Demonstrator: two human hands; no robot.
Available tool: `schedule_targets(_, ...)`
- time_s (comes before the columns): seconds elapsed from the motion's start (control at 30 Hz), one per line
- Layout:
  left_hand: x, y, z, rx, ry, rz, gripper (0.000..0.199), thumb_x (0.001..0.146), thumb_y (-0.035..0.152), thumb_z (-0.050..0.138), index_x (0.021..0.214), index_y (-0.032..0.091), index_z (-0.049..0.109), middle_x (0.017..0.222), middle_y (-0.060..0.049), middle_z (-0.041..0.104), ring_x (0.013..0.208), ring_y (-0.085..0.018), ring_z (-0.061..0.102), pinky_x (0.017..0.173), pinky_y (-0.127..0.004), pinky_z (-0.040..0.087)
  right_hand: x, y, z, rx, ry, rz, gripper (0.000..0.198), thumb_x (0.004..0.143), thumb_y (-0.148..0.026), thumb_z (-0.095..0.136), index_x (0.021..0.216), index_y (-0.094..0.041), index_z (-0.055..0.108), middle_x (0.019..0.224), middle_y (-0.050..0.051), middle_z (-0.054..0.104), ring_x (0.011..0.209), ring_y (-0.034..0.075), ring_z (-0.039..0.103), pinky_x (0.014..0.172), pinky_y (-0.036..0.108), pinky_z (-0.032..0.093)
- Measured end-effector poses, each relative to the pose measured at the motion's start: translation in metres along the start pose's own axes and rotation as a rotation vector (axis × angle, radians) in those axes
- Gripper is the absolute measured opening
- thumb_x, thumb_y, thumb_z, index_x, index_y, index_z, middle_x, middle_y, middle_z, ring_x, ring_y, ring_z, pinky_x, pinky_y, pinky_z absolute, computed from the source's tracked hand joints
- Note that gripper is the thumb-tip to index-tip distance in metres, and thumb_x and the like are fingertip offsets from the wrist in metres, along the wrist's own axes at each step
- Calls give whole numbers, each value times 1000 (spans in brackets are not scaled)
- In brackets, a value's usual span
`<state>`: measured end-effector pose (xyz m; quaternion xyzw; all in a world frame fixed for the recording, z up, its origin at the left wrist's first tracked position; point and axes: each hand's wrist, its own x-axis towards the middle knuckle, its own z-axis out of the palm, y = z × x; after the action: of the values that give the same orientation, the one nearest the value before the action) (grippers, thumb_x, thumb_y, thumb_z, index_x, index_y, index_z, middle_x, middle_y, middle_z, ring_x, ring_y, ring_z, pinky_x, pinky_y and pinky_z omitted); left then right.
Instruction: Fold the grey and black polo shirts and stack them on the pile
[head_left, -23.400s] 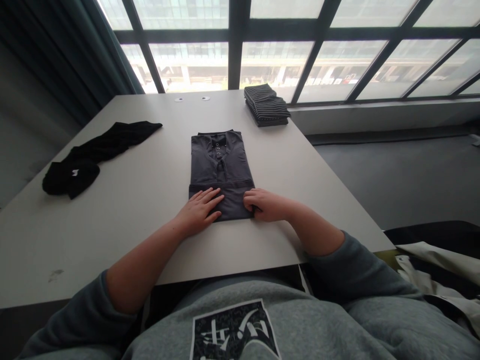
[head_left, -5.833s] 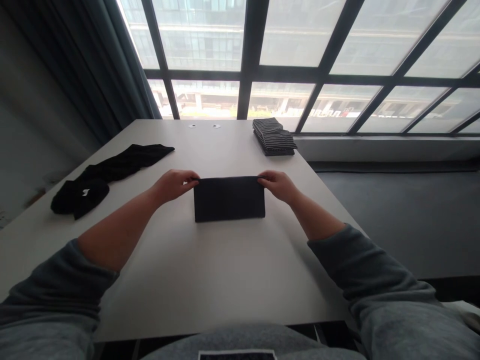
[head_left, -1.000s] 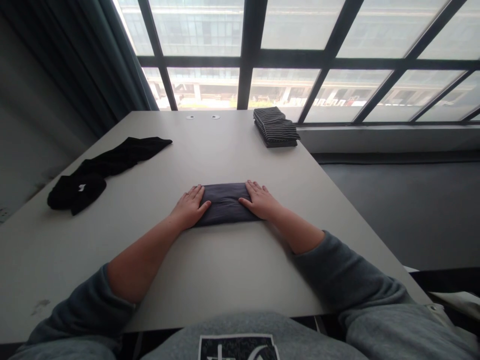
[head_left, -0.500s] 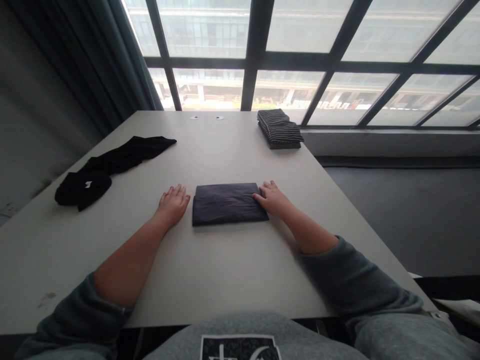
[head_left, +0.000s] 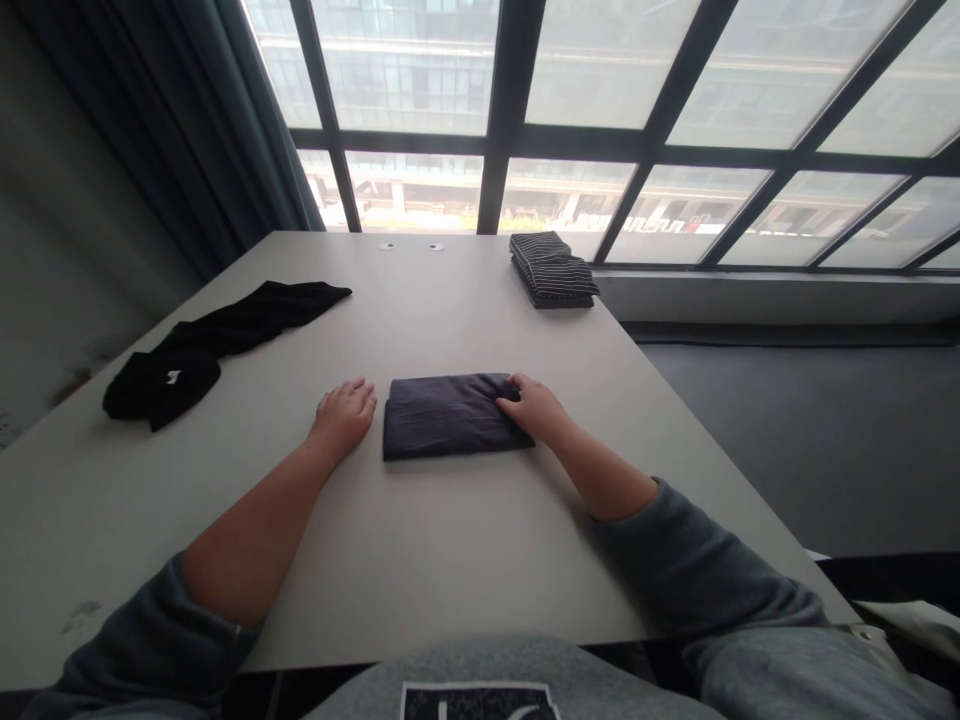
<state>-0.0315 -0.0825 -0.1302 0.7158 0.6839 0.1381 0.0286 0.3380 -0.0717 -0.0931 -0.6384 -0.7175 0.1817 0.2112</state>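
One flat, wrinkly cloth rectangle point(head_left: 446, 418)

the head view looks forward and down across the table point(head_left: 442, 560) toward windows point(head_left: 589, 70).

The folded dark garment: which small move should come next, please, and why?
I would probably bring the left hand to the left edge of the folded dark garment: the right hand touches its right end, while the left lies apart from it on the table.
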Motion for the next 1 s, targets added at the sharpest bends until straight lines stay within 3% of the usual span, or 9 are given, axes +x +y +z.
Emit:
schedule_targets(0.13, 0, 1, -1, 10, 19, 7, 46, 104, 36, 39, 138, 23, 68, 156, -11, 58, 144, -29, 51, 124, -48, 35, 0, -8, 1, 189, 13, 66, 52, 81, -31, 74, 130, -23, 58, 126, 9, 71, 112, 27, 68, 100, 41, 54)
schedule_targets(0.37, -1, 3, -1, 7, 40, -6, 46, 105, 42, 41, 136, 24, 69, 154, -13, 59, 142, -30, 53, 122, -50, 37, 5, -6, -13, 923, -153, 190, 103, 74, -34, 76, 163, -31, 24, 112, 4, 72, 97, 22, 74, 84, 36, 62)
schedule_targets(0.47, -1, 3, -2, 1, 43, 7, 46, 104, 41, 42, 135, 22, 70, 154, -14, 60, 141, -31, 54, 121, -51, 38, 0, 0, -28, 927, -292, 248, 104, 77, -34, 78, 166, -36, 25, 99, -1, 72, 89, 20, 73, 78, 32, 61)
schedule_targets(0.57, -2, 5, -3, 0, 43, 14, 45, 104, 40, 43, 134, 22, 71, 153, -14, 60, 141, -31, 54, 121, -50, 39, -9, 5, -41, 871, -520, 220, 81, 80, -35, 80, 156, -34, 50, 102, 1, 73, 88, 19, 72, 77, 32, 62)
schedule_targets(0.63, -2, 6, -4, 8, 49, 15, 44, 104, 40, 43, 133, 23, 71, 152, -14, 61, 140, -31, 55, 120, -50, 40, -16, 3, -43, 784, -592, 163, 60, 81, -34, 81, 139, -28, 68, 113, 6, 74, 96, 21, 71, 84, 35, 62)
schedule_targets(0.7, -3, 7, -4, 19, 54, 14, 44, 104, 41, 44, 133, 24, 71, 152, -14, 61, 140, -31, 55, 119, -50, 40, -21, -2, -38, 692, -537, 93, 46, 79, -31, 83, 124, -25, 77, 124, 8, 73, 107, 23, 70, 95, 36, 61)
schedule_targets(0.77, -3, 7, -4, 26, 55, 9, 43, 104, 42, 44, 133, 25, 71, 152, -13, 61, 141, -30, 54, 120, -49, 40, -23, -10, -29, 687, -435, 69, 48, 77, -28, 84, 124, -25, 76, 127, 7, 73, 111, 24, 70, 100, 38, 60)
schedule_targets(0.9, -1, 5, -4, -7, 54, 8, 43, 103, 41, 43, 130, 25, 73, 150, -12, 63, 140, -30, 55, 121, -49, 40, -17, -22, -14, 772, -321, 113, 66, 74, -24, 84, 137, -26, 65, 114, 5, 76, 103, 23, 73, 92, 39, 64)
schedule_targets(1.0, 0, 6, -7, -117, 53, 77, 45, 103, 40, 41, 132, 24, 72, 148, -11, 64, 140, -29, 56, 122, -48, 40, -1, -27, -14, 749, -358, 126, 72, 69, -19, 84, 137, -26, 65, 112, 4, 76, 95, 22, 74, 82, 36, 65)
